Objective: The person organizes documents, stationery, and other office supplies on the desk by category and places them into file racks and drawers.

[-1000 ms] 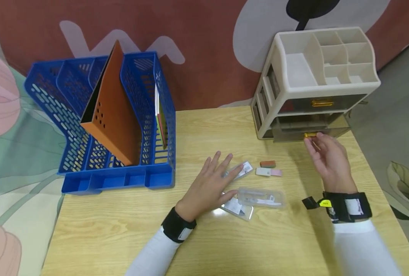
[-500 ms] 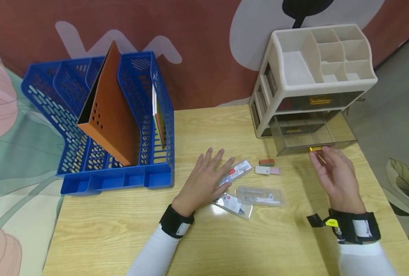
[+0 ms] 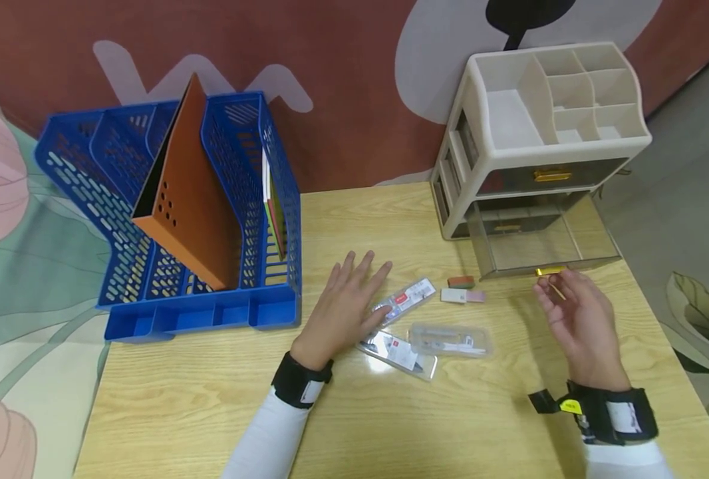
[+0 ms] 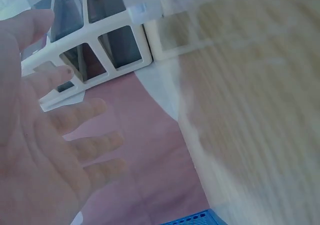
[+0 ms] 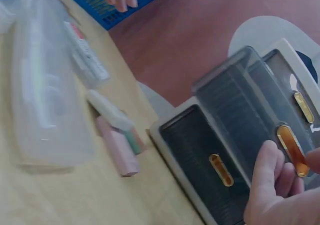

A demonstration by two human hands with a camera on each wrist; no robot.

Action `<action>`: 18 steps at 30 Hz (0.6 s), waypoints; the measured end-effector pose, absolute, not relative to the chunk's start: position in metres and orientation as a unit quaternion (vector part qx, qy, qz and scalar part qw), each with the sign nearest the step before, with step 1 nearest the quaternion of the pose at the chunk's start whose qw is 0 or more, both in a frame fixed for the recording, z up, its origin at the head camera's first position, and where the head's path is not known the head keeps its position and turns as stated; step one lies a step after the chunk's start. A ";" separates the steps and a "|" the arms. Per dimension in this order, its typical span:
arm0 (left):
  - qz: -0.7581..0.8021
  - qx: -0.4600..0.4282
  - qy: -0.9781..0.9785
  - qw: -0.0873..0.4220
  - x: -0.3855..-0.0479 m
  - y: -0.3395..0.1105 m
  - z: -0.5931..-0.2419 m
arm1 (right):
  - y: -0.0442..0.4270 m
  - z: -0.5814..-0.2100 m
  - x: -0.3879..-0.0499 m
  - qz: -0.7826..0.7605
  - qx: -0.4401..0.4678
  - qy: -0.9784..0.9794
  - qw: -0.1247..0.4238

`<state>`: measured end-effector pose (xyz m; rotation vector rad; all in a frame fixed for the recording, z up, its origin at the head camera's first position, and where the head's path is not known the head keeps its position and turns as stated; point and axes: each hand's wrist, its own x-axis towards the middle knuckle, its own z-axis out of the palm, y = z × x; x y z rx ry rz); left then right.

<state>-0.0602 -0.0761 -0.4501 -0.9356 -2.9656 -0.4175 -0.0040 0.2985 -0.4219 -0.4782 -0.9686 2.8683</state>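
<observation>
My right hand [image 3: 584, 319] pinches the gold handle [image 3: 549, 271] of a clear middle drawer [image 3: 528, 256], pulled well out of the cream desktop organizer [image 3: 561, 156]. In the right wrist view, the thumb and fingers lie at that handle [image 5: 292, 150]. My left hand [image 3: 339, 313] is spread flat, palm down, low over the table beside a labelled clear pack [image 3: 411, 299]. Its thumb overlaps that pack's edge in the head view; contact is unclear. Below lie another clear pack [image 3: 399, 354] with a dark slim item and a clear plastic case [image 3: 450, 340].
An orange-green eraser [image 3: 461, 282] and white and pink erasers [image 3: 453, 296] lie before the drawer. At left stands a blue file rack [image 3: 205, 314], holding an orange folder [image 3: 195, 213] and thin booklets [image 3: 274, 213]. The table's right edge runs close by my right wrist.
The middle drawer has slid out toward me with my right hand at its handle. My left hand has shifted left, uncovering more of the packs.
</observation>
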 end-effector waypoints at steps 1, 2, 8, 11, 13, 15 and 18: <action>-0.135 -0.297 -0.945 0.004 -0.061 -0.076 -0.450 | 0.296 -0.424 -0.002 0.934 -0.153 -0.320 0.043; -0.136 -0.296 -0.945 0.004 -0.062 -0.077 -0.450 | 0.294 -0.426 -0.001 0.930 -0.149 -0.331 0.050; -0.135 -0.291 -0.947 0.005 -0.065 -0.078 -0.448 | 0.276 -0.442 0.007 0.783 -0.138 -0.601 0.076; -0.133 -0.289 -0.948 0.005 -0.066 -0.078 -0.447 | 0.268 -0.446 0.010 0.622 -0.103 -0.774 0.060; -0.134 -0.287 -0.949 0.002 -0.067 -0.077 -0.446 | 0.265 -0.448 0.011 0.530 -0.059 -0.844 0.055; -0.133 -0.286 -0.949 -0.001 -0.067 -0.077 -0.445 | 0.261 -0.448 0.011 0.478 -0.016 -0.877 0.052; -0.129 -0.286 -0.950 -0.008 -0.067 -0.076 -0.444 | 0.257 -0.448 0.009 0.410 0.044 -0.910 0.041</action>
